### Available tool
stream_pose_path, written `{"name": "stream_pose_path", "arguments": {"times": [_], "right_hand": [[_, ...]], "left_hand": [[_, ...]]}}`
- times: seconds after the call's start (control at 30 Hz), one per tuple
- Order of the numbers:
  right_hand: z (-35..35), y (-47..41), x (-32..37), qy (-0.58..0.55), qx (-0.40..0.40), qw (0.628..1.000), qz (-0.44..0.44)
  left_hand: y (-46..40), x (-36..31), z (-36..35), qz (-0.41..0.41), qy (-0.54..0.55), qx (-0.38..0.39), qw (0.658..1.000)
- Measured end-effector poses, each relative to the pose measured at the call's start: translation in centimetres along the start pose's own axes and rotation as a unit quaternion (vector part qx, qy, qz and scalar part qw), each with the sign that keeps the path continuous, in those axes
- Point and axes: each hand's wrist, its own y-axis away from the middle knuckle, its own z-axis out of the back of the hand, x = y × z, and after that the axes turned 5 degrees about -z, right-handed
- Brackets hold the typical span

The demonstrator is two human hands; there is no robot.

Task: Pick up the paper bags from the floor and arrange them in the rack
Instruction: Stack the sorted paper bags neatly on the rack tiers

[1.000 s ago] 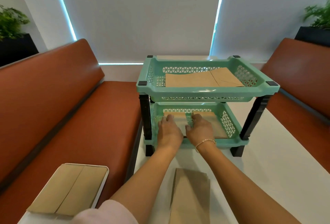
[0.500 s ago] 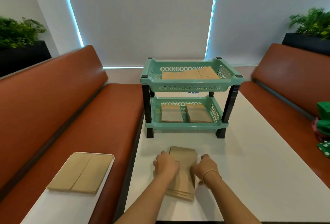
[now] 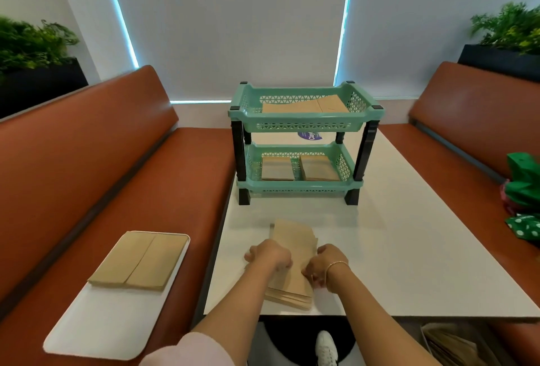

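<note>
Head view | purple sticker [image 3: 310, 135]: "Clay…" | left grip [image 3: 270, 257], right grip [image 3: 323, 263] pinching paper bags [image 3: 293, 248]

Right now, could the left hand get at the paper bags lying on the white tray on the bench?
Probably yes. The left hand is holding the stack of bags on the table, and the bags on the tray lie just to its left on the bench, uncovered, with nothing between.
</note>
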Motion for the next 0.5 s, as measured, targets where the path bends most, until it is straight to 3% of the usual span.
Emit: {"name": "stream_pose_path", "arguments": {"times": [0.23,0.5], "right_hand": [[-1.0,-0.2,-1.6,0.009,-0.048,0.999,0.006],[-1.5,0.6,-2.1,0.073,-0.071,0.994,0.027]], "left_hand": [[1.2,0.6,-1.0,0.036,0.017,-0.021,0.999],[1.2,1.6,-0.4,-0.029,0.045,0.012,0.999]]}}
